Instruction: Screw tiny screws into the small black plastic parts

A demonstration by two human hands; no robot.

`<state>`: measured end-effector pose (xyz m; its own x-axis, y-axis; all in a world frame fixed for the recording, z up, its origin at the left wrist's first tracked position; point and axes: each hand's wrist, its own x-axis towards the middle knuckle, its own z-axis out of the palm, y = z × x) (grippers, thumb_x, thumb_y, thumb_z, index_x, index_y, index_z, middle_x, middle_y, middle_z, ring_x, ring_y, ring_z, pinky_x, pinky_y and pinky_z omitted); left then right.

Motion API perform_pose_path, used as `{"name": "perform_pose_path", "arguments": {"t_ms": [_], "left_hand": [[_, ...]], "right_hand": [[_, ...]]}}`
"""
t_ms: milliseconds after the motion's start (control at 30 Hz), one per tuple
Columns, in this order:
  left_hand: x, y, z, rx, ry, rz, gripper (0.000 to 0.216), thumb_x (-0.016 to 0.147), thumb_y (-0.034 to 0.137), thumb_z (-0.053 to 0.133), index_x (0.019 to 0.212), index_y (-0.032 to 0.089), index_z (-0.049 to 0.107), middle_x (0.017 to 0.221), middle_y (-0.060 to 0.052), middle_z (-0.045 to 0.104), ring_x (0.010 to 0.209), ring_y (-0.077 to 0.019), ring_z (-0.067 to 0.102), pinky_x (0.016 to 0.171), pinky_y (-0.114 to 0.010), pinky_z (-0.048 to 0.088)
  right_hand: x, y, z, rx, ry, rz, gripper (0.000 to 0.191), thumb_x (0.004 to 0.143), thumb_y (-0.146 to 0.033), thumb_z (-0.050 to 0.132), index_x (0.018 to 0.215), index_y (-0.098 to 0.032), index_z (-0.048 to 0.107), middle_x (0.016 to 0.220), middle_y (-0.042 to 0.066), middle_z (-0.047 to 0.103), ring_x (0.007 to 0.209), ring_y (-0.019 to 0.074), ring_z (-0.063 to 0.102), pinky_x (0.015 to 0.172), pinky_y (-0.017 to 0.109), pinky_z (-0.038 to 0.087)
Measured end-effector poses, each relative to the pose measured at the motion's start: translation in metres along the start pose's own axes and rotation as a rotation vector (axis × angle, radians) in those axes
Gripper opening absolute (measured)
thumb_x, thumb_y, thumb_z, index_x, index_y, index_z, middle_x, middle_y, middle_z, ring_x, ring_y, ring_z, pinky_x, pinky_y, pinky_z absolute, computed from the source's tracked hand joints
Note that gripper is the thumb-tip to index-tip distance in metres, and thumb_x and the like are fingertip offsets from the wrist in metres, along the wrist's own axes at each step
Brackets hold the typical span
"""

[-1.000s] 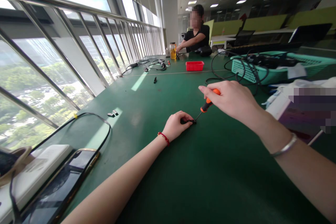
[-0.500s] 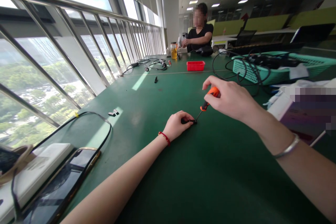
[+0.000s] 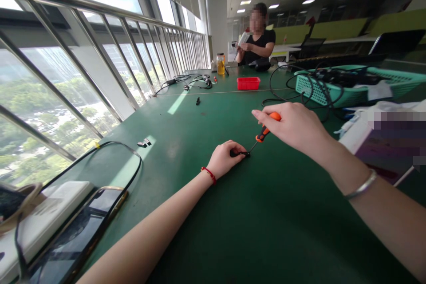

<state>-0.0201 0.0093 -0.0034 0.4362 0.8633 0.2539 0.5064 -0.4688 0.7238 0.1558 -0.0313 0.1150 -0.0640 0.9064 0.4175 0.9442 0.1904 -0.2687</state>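
My left hand (image 3: 226, 158) pinches a small black part (image 3: 245, 154) against the green tabletop (image 3: 206, 239). Fingers cover much of that part, and its exact kind is too small to make out. An orange and black screwdriver (image 3: 263, 133) leans over it, its thin shaft slanting down to the part's right end. Up at the handle, my right hand (image 3: 293, 124) is closed round it, with the rounded orange end showing between thumb and palm. Farther left on the table lie small black and silver pieces (image 3: 144, 143), and another black piece (image 3: 198, 101) sits farther back.
A red tray (image 3: 248, 83) stands beyond my hands. At right are a teal basket (image 3: 313, 92) with black cables and a white-edged box (image 3: 376, 142). A phone (image 3: 76, 226) and white power strip (image 3: 49, 222) lie at left. A person (image 3: 258, 44) sits at the far end.
My right hand has turned on the screwdriver, its fingers now lower and straighter, and the handle leans slightly more right. My left hand stays put. The far person has lifted a white object.
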Motion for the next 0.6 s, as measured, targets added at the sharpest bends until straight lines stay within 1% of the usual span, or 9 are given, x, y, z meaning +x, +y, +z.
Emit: {"name": "perform_pose_path", "arguments": {"t_ms": [33,100,200,300,367,400,500,567,600], "left_hand": [[0.0000,-0.0001,0.0001,0.002,0.000,0.002,0.013,0.074,0.020,0.062,0.084,0.016,0.069,0.085,-0.003,0.065,0.076,-0.0127,0.059,0.072,-0.024,0.048],[0.0001,-0.0002,0.0002,0.005,0.002,0.003,0.013,0.074,0.019,0.062,0.085,0.016,0.069,0.085,-0.003,0.065,0.076,-0.0126,0.059,0.071,-0.024,0.048],[0.0001,-0.0005,0.0004,0.009,0.005,0.002,0.014,0.074,0.019,0.062,0.085,0.016,0.069,0.084,-0.003,0.065,0.075,-0.0125,0.059,0.071,-0.023,0.048],[0.0002,-0.0007,0.0006,0.008,0.005,0.005,0.013,0.074,0.019,0.062,0.084,0.016,0.069,0.084,-0.003,0.064,0.075,-0.0126,0.059,0.071,-0.023,0.048],[0.0001,-0.0008,0.0007,0.007,0.004,0.002,0.013,0.074,0.019,0.062,0.084,0.016,0.069,0.085,-0.003,0.064,0.076,-0.0126,0.059,0.072,-0.023,0.048],[0.0001,-0.0008,0.0007,0.006,0.003,-0.001,0.013,0.074,0.019,0.062,0.084,0.016,0.069,0.085,-0.003,0.065,0.076,-0.0127,0.059,0.072,-0.024,0.048],[0.0001,-0.0007,0.0006,0.001,0.001,-0.002,0.014,0.074,0.020,0.062,0.085,0.016,0.070,0.085,-0.003,0.065,0.076,-0.0128,0.059,0.071,-0.023,0.048],[0.0002,-0.0007,0.0007,-0.001,0.000,0.002,0.014,0.074,0.020,0.062,0.085,0.016,0.070,0.085,-0.003,0.064,0.075,-0.0128,0.058,0.070,-0.023,0.048],[0.0002,-0.0008,0.0007,-0.002,0.000,0.003,0.014,0.074,0.019,0.062,0.085,0.015,0.070,0.084,-0.003,0.064,0.075,-0.0127,0.058,0.070,-0.023,0.048]], "right_hand": [[-0.0002,0.0000,-0.0001,0.006,0.000,-0.010,0.037,0.083,-0.050,0.038,0.073,-0.025,0.064,0.062,0.001,0.061,0.058,0.0178,0.052,0.051,0.027,0.028],[-0.0003,-0.0003,0.0001,0.026,0.010,-0.025,0.025,0.079,-0.042,0.046,0.084,-0.027,0.065,0.065,0.000,0.062,0.059,0.0167,0.053,0.051,0.026,0.029],[0.0000,-0.0010,0.0006,0.017,0.025,-0.009,0.030,0.070,-0.037,0.056,0.098,-0.028,0.061,0.065,-0.002,0.061,0.055,0.0156,0.050,0.049,0.025,0.028],[0.0005,-0.0004,0.0005,-0.012,0.027,0.008,0.024,0.075,-0.047,0.051,0.081,-0.028,0.064,0.062,-0.001,0.060,0.055,0.0165,0.050,0.049,0.026,0.028],[0.0007,0.0005,0.0000,-0.004,0.028,0.006,0.033,0.080,-0.050,0.044,0.069,-0.026,0.064,0.060,0.001,0.060,0.057,0.0170,0.051,0.050,0.027,0.028],[0.0008,0.0008,-0.0002,0.008,0.030,0.004,0.033,0.081,-0.048,0.043,0.068,-0.026,0.064,0.060,0.001,0.060,0.057,0.0168,0.051,0.050,0.027,0.028],[0.0008,0.0002,-0.0003,0.043,0.039,-0.001,0.019,0.075,-0.037,0.052,0.085,-0.027,0.064,0.063,-0.002,0.061,0.056,0.0154,0.051,0.050,0.026,0.029],[0.0007,-0.0012,0.0001,0.040,0.033,0.003,0.025,0.070,-0.036,0.057,0.093,-0.028,0.061,0.062,-0.003,0.061,0.054,0.0151,0.050,0.049,0.025,0.028],[0.0005,-0.0019,0.0004,0.031,0.026,0.005,0.025,0.070,-0.040,0.057,0.091,-0.028,0.061,0.062,-0.003,0.060,0.054,0.0153,0.049,0.049,0.025,0.028]]}}
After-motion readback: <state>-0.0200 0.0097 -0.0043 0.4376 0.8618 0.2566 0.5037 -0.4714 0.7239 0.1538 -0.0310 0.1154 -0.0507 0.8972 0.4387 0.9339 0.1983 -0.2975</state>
